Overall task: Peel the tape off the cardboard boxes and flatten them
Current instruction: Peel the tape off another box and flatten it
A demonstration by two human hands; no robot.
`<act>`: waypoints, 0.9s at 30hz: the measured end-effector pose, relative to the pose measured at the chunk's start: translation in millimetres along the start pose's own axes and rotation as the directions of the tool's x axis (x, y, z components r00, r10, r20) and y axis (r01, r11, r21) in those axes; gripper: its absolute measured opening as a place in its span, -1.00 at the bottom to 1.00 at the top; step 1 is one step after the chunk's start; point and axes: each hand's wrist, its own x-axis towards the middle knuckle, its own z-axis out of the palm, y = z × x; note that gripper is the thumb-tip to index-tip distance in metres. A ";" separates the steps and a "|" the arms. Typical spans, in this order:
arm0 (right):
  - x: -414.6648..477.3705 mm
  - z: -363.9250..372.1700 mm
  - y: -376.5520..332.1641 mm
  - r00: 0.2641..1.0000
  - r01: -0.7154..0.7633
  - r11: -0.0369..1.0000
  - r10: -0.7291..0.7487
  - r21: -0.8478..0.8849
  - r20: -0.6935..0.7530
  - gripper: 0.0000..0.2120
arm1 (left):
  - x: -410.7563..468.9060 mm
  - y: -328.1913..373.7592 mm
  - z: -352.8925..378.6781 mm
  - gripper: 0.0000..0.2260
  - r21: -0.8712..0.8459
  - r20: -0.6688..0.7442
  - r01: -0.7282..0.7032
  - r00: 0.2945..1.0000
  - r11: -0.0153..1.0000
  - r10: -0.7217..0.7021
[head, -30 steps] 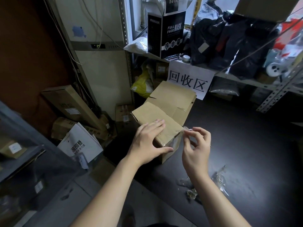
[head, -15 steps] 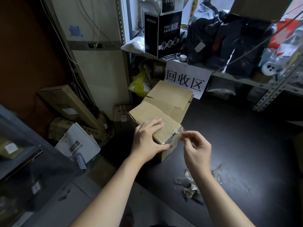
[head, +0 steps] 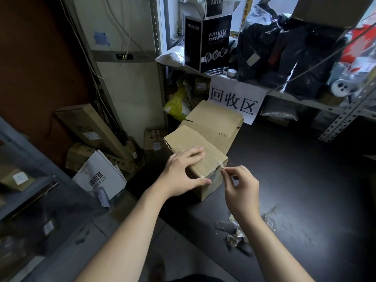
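Observation:
A brown cardboard box [head: 193, 140] stands on the dark table [head: 305, 180], with a second box [head: 215, 119] behind it. My left hand [head: 183, 171] lies over the near top of the front box, fingers on the lid and thumb against its front face. My right hand [head: 240, 186] pinches the loose end of a clear tape strip [head: 220, 164] at the box's near right corner. The strip still clings to the top edge and the side of the box.
Crumpled clear tape [head: 238, 231] lies on the table near my right forearm. A paper sign [head: 234, 98] hangs from the metal shelf [head: 301, 100] crowded with bags and a black mask box [head: 209, 41]. More cartons [head: 89, 129] lean on the floor at left.
My right hand has dropped slightly and shifted right, drawing the tape end away from the corner. My left hand stays pressed on the box.

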 end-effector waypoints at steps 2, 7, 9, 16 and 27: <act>-4.7 -1.5 1.8 0.998 0.056 0.998 -0.056 -0.004 0.006 -0.91 | 0.0 -0.6 -2.4 -0.26 -0.020 0.031 -0.009 0.999 1.000 0.010; -12.9 -5.3 5.9 0.995 0.103 0.994 -0.103 -0.034 0.020 -0.90 | 1.7 0.9 -2.6 -0.27 -0.034 0.076 0.003 0.997 0.999 -0.001; -14.3 -7.9 4.4 0.994 0.110 0.994 -0.109 -0.028 0.027 -0.88 | 1.9 1.7 -2.3 -0.28 -0.052 0.073 -0.005 0.997 0.999 0.009; -10.4 -16.9 -12.6 0.996 -0.082 0.985 0.083 0.151 -0.007 -0.86 | -5.8 5.9 1.6 -0.30 -0.054 0.049 0.008 0.999 0.998 -0.006; 8.3 10.3 -16.2 0.999 0.015 0.988 -0.010 -0.156 0.037 -0.85 | -34.5 16.5 7.9 -0.35 0.083 -0.098 0.075 0.993 0.994 -0.067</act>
